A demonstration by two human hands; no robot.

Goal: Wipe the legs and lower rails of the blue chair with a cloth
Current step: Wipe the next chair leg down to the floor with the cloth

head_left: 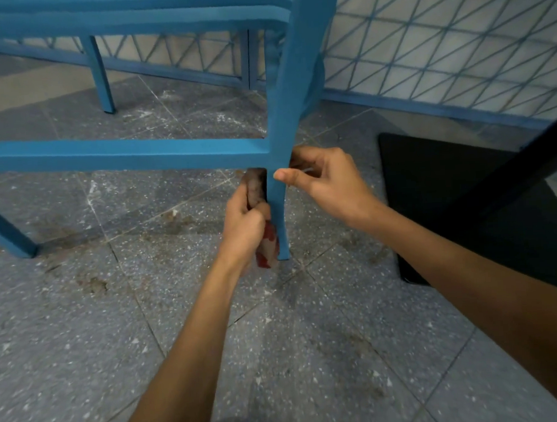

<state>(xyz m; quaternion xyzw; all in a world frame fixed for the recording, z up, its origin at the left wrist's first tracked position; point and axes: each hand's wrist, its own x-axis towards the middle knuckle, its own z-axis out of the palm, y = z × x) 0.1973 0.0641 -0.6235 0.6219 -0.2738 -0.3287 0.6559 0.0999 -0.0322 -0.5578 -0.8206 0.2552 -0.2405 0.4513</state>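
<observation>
Pressing a bunched cloth against a leg of the blue chair, below its lower rail, my left hand clenched around the cloth, right hand pinching the leg, I might tip the chair by tugging.

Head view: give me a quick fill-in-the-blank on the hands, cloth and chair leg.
1. The left hand grips the ____ against the leg.
2. The right hand holds the leg with its ____ in front.
3. The rail meets the leg ____ the left hand.
4. The base right of the hands is ____.
Missing: cloth; thumb; above; black.
</observation>
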